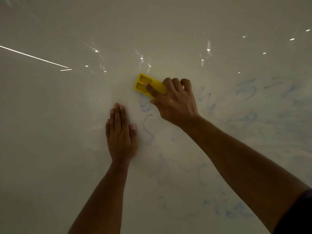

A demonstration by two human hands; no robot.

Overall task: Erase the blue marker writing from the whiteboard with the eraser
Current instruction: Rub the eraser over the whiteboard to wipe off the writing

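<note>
A glossy whiteboard (pixel 50 132) fills the whole view. Faint, partly smeared blue marker writing (pixel 243 92) covers its right half and lower middle. A yellow plastic eraser (pixel 143 82) lies flat against the board just above the leftmost blue strokes (pixel 148 127). My right hand (pixel 175 102) grips the eraser from its right end, with one finger stretched along its back. My left hand (pixel 120 132) lies flat on the board to the left of the writing, fingers together, holding nothing.
The left half of the board shows no writing. Bright ceiling-light reflections (pixel 96 51) dot the upper part, and a long reflected light strip (pixel 33 56) runs across the upper left. No edge or tray of the board is in view.
</note>
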